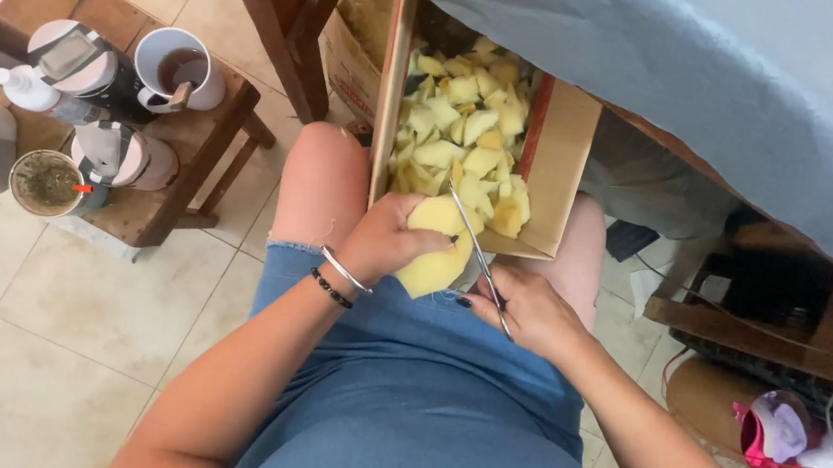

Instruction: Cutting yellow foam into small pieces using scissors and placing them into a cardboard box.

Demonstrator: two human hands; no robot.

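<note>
- My left hand [388, 239]: clenched around a pale yellow foam piece [432, 255], fingers wrapped over its top edge, thumb side toward my body. Two bangles, one silver and one of dark beads, sit on the wrist just behind it.
- Pale yellow foam piece: held upright over my lap, between my two hands, its lower rounded part showing below my left palm. It sits just in front of the near end of the box.
- My right hand [528, 309]: closed on a pair of scissors [480, 260], fingers through the handles, dark polish on the nails. It lies just to the right of the foam piece.
- Scissors: slim metal blades pointing away from my right hand, up and to the left, running along the right edge of the foam piece and ending over the box's near end. I cannot tell how far the blades are parted.
- Cardboard box [562, 156]: long and open-topped, resting across my knees just beyond both hands, its far end under a blue-grey cloth [652, 64].
- Cut foam scraps [461, 128]: many pale yellow bits heaped inside the box, beyond my fingertips.
- Wooden stool [164, 197]: well off to the left of my left hand, carrying cups, a mug [178, 68] and a small white bottle.
</note>
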